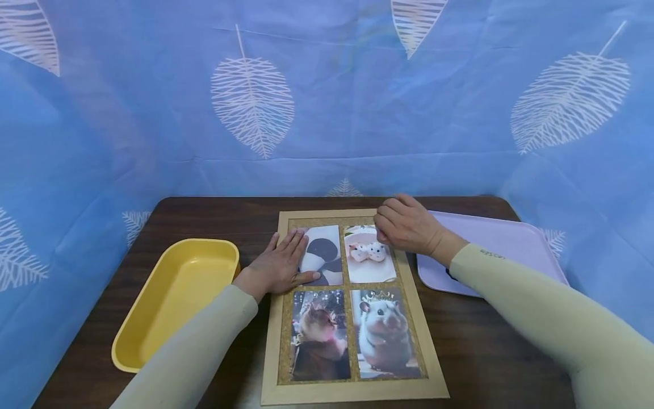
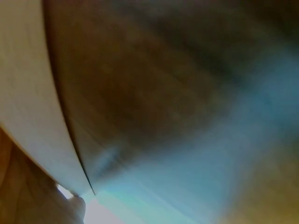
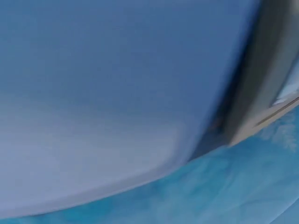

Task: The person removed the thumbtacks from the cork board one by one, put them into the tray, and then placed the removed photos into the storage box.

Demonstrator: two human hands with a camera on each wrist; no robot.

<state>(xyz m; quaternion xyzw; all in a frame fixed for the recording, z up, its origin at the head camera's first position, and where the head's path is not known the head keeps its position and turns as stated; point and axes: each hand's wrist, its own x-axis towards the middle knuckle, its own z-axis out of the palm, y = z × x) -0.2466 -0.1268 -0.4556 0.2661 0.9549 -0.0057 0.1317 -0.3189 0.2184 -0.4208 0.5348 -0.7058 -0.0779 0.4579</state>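
Note:
A wood-framed cork board [image 1: 355, 392] lies on the dark table with a two-by-two set of photos. My left hand [image 1: 278, 264] rests flat on the upper left photo [image 1: 327, 250], fingers spread, covering its left side. Over the right edge of the upper right photo [image 1: 370, 264], which shows two small white animals, is my right hand [image 1: 411, 227] with its fingers curled. Those fingertips are hidden, and I cannot tell whether they pinch anything. Below are a brownish animal photo [image 1: 322, 335] and a crowned white hamster photo [image 1: 383, 335]. The left wrist view shows the frame edge [image 2: 28, 93] close up.
A yellow tray [image 1: 179, 295] stands left of the board, beside my left forearm. On the right, a lilac tray [image 1: 501, 238] lies partly under my right forearm; it fills much of the right wrist view. A blue leaf-patterned cloth [image 1: 357, 113] hangs behind the table [image 1: 490, 352].

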